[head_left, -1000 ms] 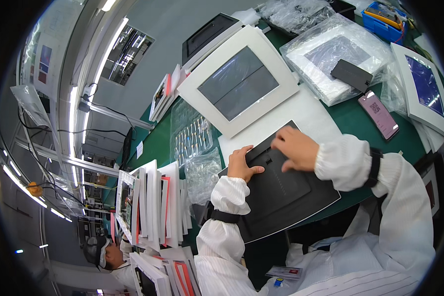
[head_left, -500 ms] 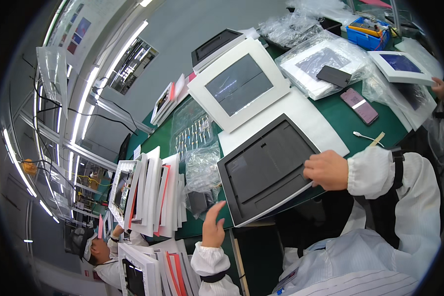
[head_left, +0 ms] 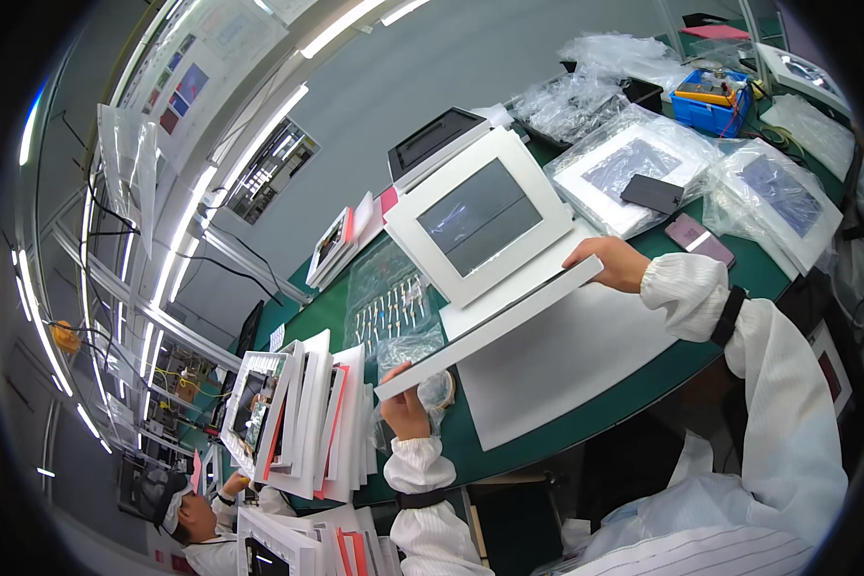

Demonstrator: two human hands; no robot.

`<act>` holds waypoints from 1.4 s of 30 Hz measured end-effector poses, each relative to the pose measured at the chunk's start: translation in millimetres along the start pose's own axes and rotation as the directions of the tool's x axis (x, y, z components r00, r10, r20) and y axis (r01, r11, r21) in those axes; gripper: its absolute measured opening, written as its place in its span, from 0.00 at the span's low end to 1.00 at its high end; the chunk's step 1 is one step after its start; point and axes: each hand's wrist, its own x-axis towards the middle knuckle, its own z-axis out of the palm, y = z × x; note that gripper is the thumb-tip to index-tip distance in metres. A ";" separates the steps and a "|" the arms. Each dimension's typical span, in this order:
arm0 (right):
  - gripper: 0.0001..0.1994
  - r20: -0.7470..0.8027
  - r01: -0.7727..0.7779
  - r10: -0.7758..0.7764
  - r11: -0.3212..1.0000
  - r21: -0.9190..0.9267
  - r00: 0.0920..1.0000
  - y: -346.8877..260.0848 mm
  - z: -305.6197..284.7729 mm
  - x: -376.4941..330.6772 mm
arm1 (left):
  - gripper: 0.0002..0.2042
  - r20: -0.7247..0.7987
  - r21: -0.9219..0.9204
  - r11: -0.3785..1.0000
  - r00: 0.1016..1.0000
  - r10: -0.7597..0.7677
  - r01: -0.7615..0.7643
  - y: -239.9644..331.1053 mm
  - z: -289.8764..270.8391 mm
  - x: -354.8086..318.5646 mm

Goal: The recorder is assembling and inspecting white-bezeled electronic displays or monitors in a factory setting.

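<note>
A flat white picture frame (head_left: 494,326) is tilted up off the table, and I see it nearly edge-on. My left hand (head_left: 405,415) grips its lower left corner, fingers over the edge. At the far right corner, my right hand (head_left: 612,264) is closed on the same frame. Its face and black back are mostly hidden. Just behind it stands a white-framed screen (head_left: 480,219), upright and tilted back. Beneath the held frame lies a white sheet (head_left: 566,384) on the green table.
Stacked white frames with red sheets (head_left: 312,413) stand at the left. Small cables lie in a clear bag (head_left: 389,312). At the right are bagged frames (head_left: 634,163), a dark phone (head_left: 653,193), a pink phone (head_left: 699,238) and a blue box (head_left: 710,106). A co-worker (head_left: 197,518) sits far left.
The picture frame, lying black back up before, has been lifted and turned on edge. My left hand, apart from it before, now grips it. Another hand at the far right has left view.
</note>
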 end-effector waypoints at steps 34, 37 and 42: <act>0.11 0.014 -0.449 0.484 0.823 -0.348 0.875 38.7 -79.6 -161.2 | 0.28 0.695 0.070 0.867 0.599 -0.397 0.493 104.7 383.7 36.1; 0.10 -0.028 -0.450 0.460 0.852 -0.269 0.888 49.9 -75.5 -164.8 | 0.30 0.668 -0.036 0.552 0.431 -0.607 0.833 103.7 433.1 17.4; 0.08 -0.044 -0.442 0.447 0.858 -0.260 0.894 50.4 -79.6 -168.0 | 0.29 0.519 -0.119 0.575 0.544 -0.659 0.809 125.4 463.0 1.2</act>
